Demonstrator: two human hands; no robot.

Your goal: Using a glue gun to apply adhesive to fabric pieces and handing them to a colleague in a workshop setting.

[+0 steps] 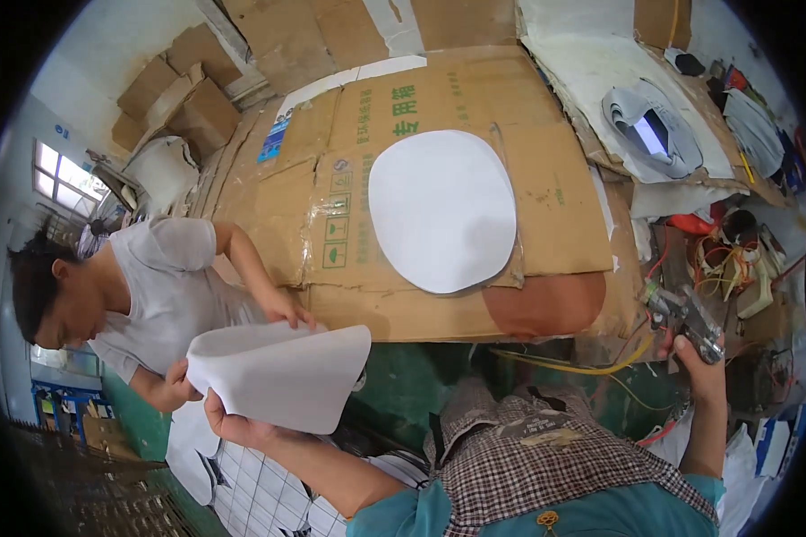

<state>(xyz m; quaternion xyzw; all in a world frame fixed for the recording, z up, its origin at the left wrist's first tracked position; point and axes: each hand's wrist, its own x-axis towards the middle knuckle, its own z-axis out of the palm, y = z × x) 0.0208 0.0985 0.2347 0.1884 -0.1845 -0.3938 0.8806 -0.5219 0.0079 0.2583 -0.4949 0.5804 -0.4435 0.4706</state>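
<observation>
Your left hand (pixel 228 422) is gripping the lower edge of a curved white sheet (pixel 282 374) lying up and right of it, while your right hand (pixel 697 358), far across, is clasping a metal tool (pixel 685 315).

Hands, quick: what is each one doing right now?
Left hand: closed on the edge of a white foam sheet.
Right hand: closed around a metal spray gun.
</observation>
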